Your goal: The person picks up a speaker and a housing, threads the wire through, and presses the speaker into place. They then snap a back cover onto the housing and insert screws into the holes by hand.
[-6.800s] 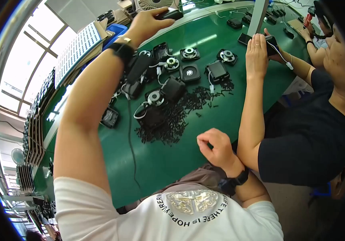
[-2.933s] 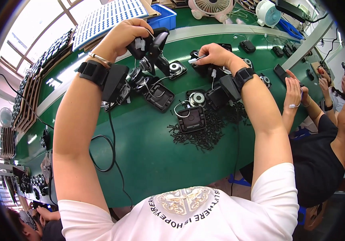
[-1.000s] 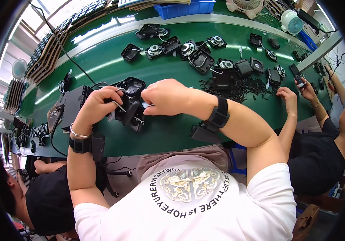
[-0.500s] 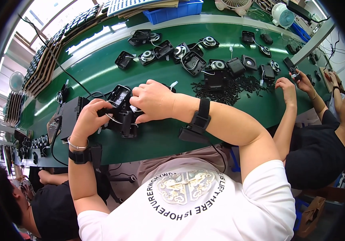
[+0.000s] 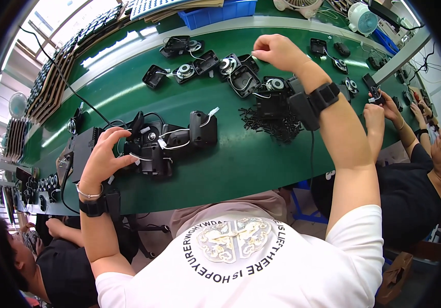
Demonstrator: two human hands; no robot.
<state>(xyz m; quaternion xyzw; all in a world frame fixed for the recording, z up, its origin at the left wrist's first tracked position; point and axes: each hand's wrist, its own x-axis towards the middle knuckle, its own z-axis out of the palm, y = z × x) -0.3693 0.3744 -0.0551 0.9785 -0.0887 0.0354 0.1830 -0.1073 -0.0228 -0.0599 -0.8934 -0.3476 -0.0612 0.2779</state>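
My left hand (image 5: 106, 156) is at a cluster of black plastic housings, its thumb and fingers apart. A black housing with a white wire (image 5: 154, 158) lies by the thumb. Behind it is an open housing with a small round part (image 5: 151, 136) inside. Another closed black housing (image 5: 203, 128), with a white wire and plug, stands to the right of this cluster. Farther off, my right hand (image 5: 283, 53) reaches over the speaker parts and pinches a white wire (image 5: 248, 57). What lies beneath that hand is hidden. An open housing (image 5: 245, 80) and a round speaker (image 5: 228, 65) lie close by.
A pile of small black screws (image 5: 277, 126) lies on the green table (image 5: 215, 179). A black box (image 5: 84, 149) stands left of my left hand. A blue bin (image 5: 218, 14) is at the back. A co-worker's hand (image 5: 374, 115) works at the right.
My right hand has left the housings by my left hand and moved far and right to the speaker parts. The housing with the plug is now uncovered. My left hand's fingers have spread.
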